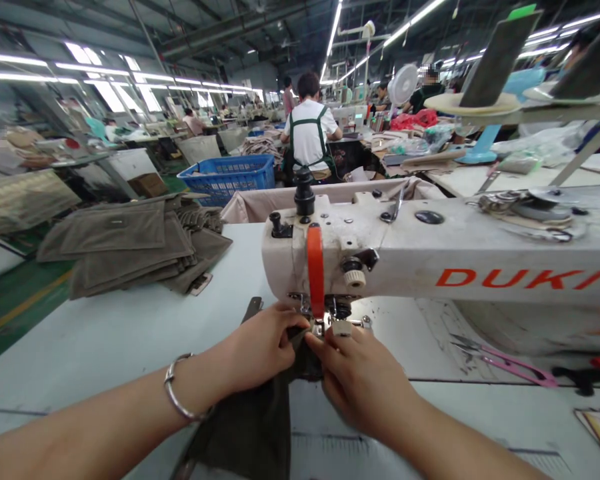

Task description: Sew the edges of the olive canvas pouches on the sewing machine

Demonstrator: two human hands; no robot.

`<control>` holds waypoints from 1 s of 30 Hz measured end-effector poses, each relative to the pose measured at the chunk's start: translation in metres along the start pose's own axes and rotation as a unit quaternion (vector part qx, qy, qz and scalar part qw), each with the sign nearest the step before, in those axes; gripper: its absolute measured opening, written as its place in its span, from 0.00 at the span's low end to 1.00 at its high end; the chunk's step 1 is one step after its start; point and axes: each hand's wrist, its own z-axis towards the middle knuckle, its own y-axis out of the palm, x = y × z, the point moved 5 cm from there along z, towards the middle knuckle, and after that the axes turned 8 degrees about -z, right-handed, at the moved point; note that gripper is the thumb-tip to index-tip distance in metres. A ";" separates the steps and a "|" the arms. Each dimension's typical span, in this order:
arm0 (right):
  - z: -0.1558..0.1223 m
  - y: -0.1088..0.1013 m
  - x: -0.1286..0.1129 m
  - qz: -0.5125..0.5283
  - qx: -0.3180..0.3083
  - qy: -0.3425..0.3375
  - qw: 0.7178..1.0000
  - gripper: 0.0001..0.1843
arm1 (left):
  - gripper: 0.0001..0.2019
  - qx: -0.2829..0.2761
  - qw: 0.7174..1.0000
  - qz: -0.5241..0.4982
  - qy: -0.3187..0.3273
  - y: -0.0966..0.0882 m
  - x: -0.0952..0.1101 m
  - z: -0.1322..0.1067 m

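Observation:
Dark olive fabric [253, 427] runs from the table's front edge up under the needle area of a white sewing machine [405, 267]. My left hand [263, 343] pinches the fabric just left of the presser foot, fingers bent and thumb down. On the other side, my right hand [355, 367] grips the cloth close to the foot, its fingertips pressed against the edge. Both hands nearly meet below the orange guard [315, 272]. The needle tip and the exact stitching point are hidden by fingers and the guard.
Stacked olive fabric pieces [130, 247] lie at the table's left. Pink-handled thread snips [517, 367] rest right of my right hand. Beyond the machine are a blue plastic basket [230, 180] and a person in a white shirt [309, 130]. Thread cones [497, 63] stand upper right.

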 end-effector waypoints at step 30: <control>-0.005 0.003 0.001 -0.020 -0.009 0.000 1.000 0.23 | 0.21 0.202 0.937 -0.075 -0.274 -0.007 -0.059 -0.079</control>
